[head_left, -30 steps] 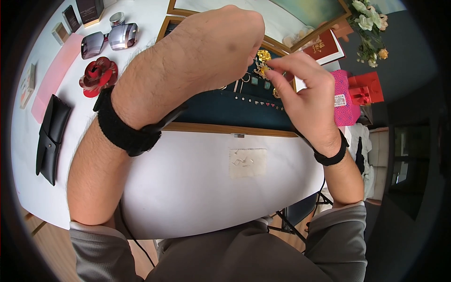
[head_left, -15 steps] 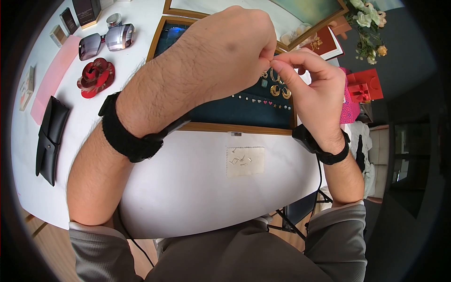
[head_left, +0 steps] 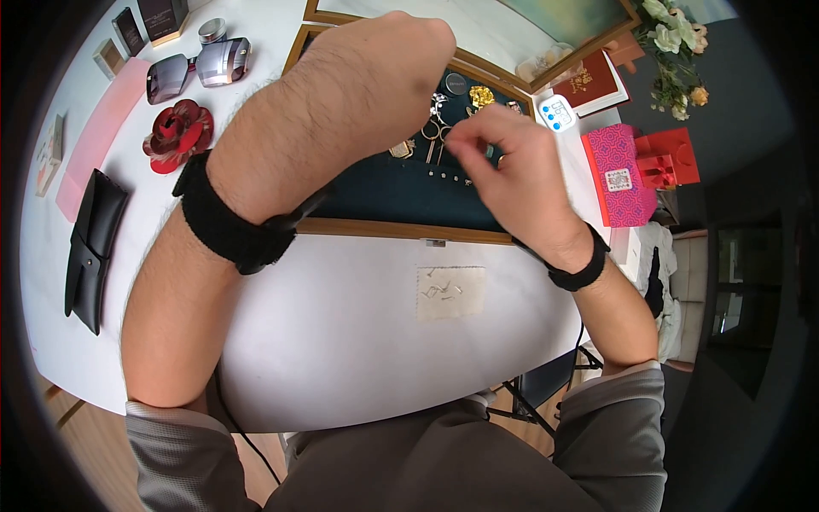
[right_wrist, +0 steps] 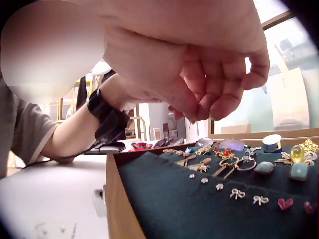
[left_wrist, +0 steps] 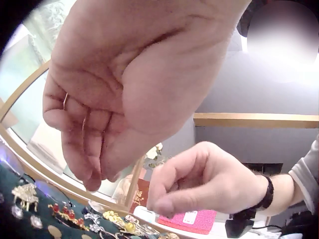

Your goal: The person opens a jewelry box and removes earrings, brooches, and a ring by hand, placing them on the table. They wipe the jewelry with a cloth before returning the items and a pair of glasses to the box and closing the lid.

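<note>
My left hand (head_left: 392,77) hangs over the jewellery box (head_left: 409,229). Its fingers bend together in the left wrist view, with the thumb against the index finger; I cannot tell whether anything is between them. Close by, over the box's right half, my right hand (head_left: 520,162) pinches a tiny thin sliver (right_wrist: 190,125) between thumb and index finger. Below, on dark green cloth, lie a gold flower piece (head_left: 481,96), hoop earrings (right_wrist: 245,163), turquoise stones (right_wrist: 299,171) and a row of small studs with bows (right_wrist: 238,194) and a pink heart (right_wrist: 285,203).
A cream cloth patch (head_left: 452,292) with small bits lies before the box. Sunglasses (head_left: 223,62), a red flower (head_left: 177,135) and a black case (head_left: 95,252) are on the left. On the right are a white timer (head_left: 556,112), a red book (head_left: 593,84) and a pink box (head_left: 618,175).
My hands met at the fingertips half a second ago and are now apart. The right hand has moved left and slightly down; the left has drawn back left. The white timer has come into sight.
</note>
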Motion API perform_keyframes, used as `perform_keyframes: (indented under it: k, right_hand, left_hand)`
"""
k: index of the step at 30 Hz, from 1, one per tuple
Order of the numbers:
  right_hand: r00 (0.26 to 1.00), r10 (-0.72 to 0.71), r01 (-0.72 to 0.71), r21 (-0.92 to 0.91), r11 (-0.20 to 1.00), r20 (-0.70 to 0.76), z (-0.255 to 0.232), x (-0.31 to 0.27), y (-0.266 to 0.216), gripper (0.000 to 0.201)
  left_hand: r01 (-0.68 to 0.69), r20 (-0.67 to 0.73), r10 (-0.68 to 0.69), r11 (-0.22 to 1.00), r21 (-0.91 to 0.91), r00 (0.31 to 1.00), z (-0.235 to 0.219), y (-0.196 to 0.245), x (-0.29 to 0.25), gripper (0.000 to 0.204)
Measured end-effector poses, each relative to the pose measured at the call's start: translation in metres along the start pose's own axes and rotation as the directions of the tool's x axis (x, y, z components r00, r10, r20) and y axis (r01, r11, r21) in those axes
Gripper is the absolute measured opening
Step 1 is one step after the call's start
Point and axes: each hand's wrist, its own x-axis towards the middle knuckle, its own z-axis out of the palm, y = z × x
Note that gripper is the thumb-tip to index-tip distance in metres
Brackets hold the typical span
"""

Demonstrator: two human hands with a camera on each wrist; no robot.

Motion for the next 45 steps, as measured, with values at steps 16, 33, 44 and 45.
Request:
perform_keyframes:
  k: [16, 33, 44, 45]
  right_hand:
    - [0.972, -0.082, 0.124, -0.181, 0.976, 0.222, 0.024, -0.004, 0.002, 0.004]
    - [0.96, -0.214, 0.16, -0.275, 0.948, -0.178, -0.067, -0.027, -0.001, 0.012]
    - [0.878, -0.311, 0.145, -0.417, 0.897, -0.364, -0.065, -0.107, 0.091, 0.02]
    - [0.874, -0.298, 0.135, -0.397, 0.908, -0.384, -0.063, -0.109, 0.095, 0.02]
  left_hand:
    - [0.065, 0.057, -0.067, 0.997, 0.037, 0.996, -0.006, 0.005, -0.001, 0.006]
    - [0.074, 0.066, -0.07, 0.996, -0.051, 0.995, -0.003, 0.021, 0.007, 0.01]
    - [-0.236, 0.204, 0.302, 0.926, -0.293, 0.931, -0.013, 0.085, -0.042, 0.015]
    - [-0.235, 0.229, 0.303, 0.931, -0.28, 0.925, -0.011, 0.087, -0.053, 0.015]
